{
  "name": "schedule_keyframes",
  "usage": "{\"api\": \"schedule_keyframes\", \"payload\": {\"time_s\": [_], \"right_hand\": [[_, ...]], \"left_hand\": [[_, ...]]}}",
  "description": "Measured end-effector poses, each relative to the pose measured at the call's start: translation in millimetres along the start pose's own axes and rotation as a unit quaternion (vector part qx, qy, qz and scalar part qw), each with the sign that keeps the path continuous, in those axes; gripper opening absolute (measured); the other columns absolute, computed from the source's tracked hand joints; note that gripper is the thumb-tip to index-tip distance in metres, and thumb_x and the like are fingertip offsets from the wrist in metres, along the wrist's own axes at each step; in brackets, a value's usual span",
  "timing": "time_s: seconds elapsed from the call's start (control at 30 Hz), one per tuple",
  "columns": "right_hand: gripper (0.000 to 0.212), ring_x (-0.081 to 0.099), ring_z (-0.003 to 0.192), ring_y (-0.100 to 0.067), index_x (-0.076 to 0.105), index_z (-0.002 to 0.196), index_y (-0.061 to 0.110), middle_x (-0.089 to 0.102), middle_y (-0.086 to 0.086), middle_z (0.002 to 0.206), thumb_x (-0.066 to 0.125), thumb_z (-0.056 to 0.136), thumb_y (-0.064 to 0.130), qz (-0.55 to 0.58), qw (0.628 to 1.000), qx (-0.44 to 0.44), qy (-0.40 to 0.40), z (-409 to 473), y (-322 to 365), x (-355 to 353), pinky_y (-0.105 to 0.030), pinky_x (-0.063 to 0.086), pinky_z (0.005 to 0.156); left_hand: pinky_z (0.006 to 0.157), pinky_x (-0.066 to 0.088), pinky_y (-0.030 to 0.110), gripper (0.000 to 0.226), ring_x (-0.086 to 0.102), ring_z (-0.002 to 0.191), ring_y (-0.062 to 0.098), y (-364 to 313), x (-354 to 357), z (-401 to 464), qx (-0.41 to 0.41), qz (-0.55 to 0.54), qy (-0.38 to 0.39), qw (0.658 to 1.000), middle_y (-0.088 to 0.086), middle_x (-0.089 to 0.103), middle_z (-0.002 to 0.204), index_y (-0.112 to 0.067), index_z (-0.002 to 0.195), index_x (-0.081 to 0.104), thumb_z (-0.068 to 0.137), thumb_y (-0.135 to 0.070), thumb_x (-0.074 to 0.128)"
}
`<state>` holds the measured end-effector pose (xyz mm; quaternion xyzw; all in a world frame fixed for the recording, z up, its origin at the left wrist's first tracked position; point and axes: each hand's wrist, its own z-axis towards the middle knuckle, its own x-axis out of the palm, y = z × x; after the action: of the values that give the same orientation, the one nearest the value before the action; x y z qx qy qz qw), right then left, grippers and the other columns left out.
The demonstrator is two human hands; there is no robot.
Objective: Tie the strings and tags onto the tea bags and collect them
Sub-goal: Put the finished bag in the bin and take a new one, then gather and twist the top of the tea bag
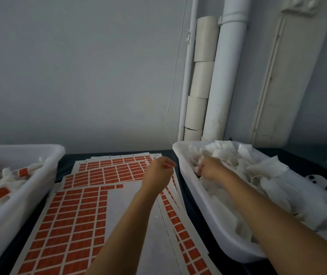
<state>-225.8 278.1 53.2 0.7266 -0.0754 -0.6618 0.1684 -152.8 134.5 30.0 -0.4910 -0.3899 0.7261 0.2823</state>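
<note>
Hands — left (159,171) loosely curled, empty, right (210,167) gripping tea bags (274,169) — above dark table (198,211), grey wall (79,66) behind

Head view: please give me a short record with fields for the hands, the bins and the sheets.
left hand: raised over the tag sheets, fingers loosely curled, holding nothing visible
right hand: inside the right bin, fingers curled among the untagged bags
left bin: holds tagged bags
</note>
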Motion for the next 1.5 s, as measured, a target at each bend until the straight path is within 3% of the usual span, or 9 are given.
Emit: {"api": "schedule_keyframes", "payload": {"time_s": [0.13,0.4,0.53,0.67,0.77,0.97,1.13,1.33,1.5], "right_hand": [[0.048,0.045,0.120,-0.031,0.042,0.136,0.014,0.044,-0.013,0.136,0.050,0.089,0.009,-0.127,0.992,0.000,-0.015,1,-13,10,-0.040,0.038,0.101],[0.030,0.056,0.106,-0.022,0.055,0.116,0.011,0.058,-0.005,0.113,0.058,0.087,0.012,-0.199,0.974,0.019,-0.109,3,-21,7,-0.028,0.039,0.072],[0.032,0.054,0.110,-0.024,0.051,0.121,0.011,0.056,-0.006,0.116,0.055,0.089,0.016,-0.193,0.974,0.018,-0.120,4,-25,11,-0.029,0.042,0.080],[0.035,0.053,0.112,-0.026,0.047,0.125,0.007,0.053,-0.010,0.123,0.049,0.090,0.010,-0.191,0.975,-0.005,-0.111,3,-28,15,-0.031,0.044,0.081],[0.031,0.055,0.107,-0.025,0.050,0.122,0.007,0.057,-0.010,0.117,0.045,0.092,0.010,-0.161,0.979,0.005,-0.128,3,-27,13,-0.029,0.041,0.075],[0.017,0.053,0.077,-0.023,0.052,0.075,0.008,0.059,-0.008,0.089,0.046,0.088,0.000,-0.126,0.968,0.007,-0.216,-13,-2,-23,-0.030,0.043,0.065],[0.010,0.063,0.071,-0.027,0.059,0.086,0.004,0.065,-0.013,0.083,0.050,0.089,0.001,0.060,0.950,-0.119,-0.282,-35,42,-48,-0.034,0.053,0.064],[0.014,0.065,0.068,-0.013,0.056,0.085,0.009,0.065,-0.009,0.083,0.047,0.095,0.009,0.307,0.887,-0.284,-0.196,-65,107,-22,-0.025,0.057,0.064],[0.017,0.060,0.074,-0.014,0.058,0.085,0.013,0.061,0.000,0.081,0.046,0.097,0.012,0.365,0.867,-0.338,-0.021,-66,140,29,-0.019,0.052,0.063]], "left_hand": [[0.060,0.047,0.015,0.022,0.060,0.086,0.011,2,8,-1,-0.006,-0.005,0.020,1.000,0.004,0.064,0.113,-0.016,0.106,0.063,0.094,-0.006,0.049],[0.063,0.045,0.014,0.023,0.058,0.094,0.013,15,-4,-2,-0.018,-0.012,0.005,1.000,0.004,0.063,0.119,-0.014,0.110,0.064,0.095,-0.007,0.048],[0.057,0.041,0.010,0.023,0.057,0.089,0.011,17,-7,-5,-0.022,-0.018,0.004,1.000,0.005,0.063,0.119,-0.012,0.110,0.065,0.095,-0.007,0.047],[0.067,0.045,0.016,0.023,0.057,0.096,0.014,17,-7,-6,-0.032,-0.032,0.007,0.999,0.005,0.063,0.119,-0.011,0.110,0.064,0.095,-0.007,0.047],[0.067,0.046,0.016,0.023,0.057,0.096,0.014,15,-7,-7,-0.037,-0.049,0.014,0.998,0.005,0.063,0.118,-0.011,0.111,0.063,0.095,-0.007,0.047],[0.073,0.048,0.019,0.020,0.059,0.098,0.015,14,-14,-7,-0.020,-0.085,0.010,0.996,0.006,0.063,0.117,-0.012,0.108,0.063,0.095,-0.006,0.048],[0.067,0.046,0.015,0.019,0.057,0.095,0.009,7,-28,-10,0.058,-0.149,0.003,0.987,-0.001,0.058,0.119,-0.021,0.115,0.054,0.097,-0.026,0.048],[0.087,0.048,0.032,0.031,0.059,0.102,0.017,22,-61,-9,-0.024,-0.352,-0.145,0.925,0.001,0.064,0.111,-0.021,0.103,0.060,0.100,-0.038,0.035],[0.075,0.051,0.035,0.038,0.064,0.095,0.019,68,-97,-12,-0.102,-0.377,0.020,0.920,-0.002,0.068,0.103,-0.028,0.103,0.062,0.095,-0.050,0.032]]}}
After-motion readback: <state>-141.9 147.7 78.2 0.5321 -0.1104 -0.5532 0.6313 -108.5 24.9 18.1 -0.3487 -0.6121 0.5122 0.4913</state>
